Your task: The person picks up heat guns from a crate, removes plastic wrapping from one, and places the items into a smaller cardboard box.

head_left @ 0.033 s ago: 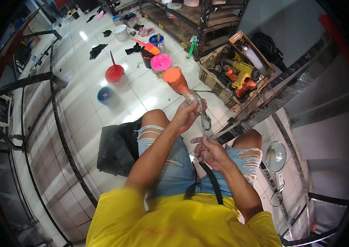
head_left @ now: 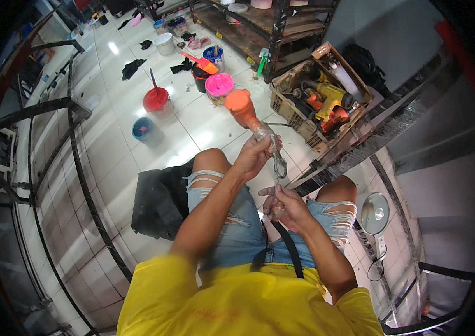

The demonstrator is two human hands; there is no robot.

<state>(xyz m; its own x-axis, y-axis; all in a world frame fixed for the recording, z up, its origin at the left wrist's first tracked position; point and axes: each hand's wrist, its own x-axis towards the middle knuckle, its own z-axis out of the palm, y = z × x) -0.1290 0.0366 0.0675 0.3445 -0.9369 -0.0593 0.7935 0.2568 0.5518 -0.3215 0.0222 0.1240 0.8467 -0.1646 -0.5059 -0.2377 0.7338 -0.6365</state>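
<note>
Left hand (head_left: 252, 158): gripping orange-headed tool (head_left: 252, 121) by its narrow middle; firm, steady hold advisable. Right hand (head_left: 287, 208): half-curled near tool's lower end, contents unclear.

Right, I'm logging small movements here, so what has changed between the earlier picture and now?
Very little: the top of the orange-headed tool has shifted slightly to the right. Nothing visible was taken hold of or let go. The left hand still grips the tool, the right hand stays just below it, and the buckets and crate of tools look unmoved.
</note>
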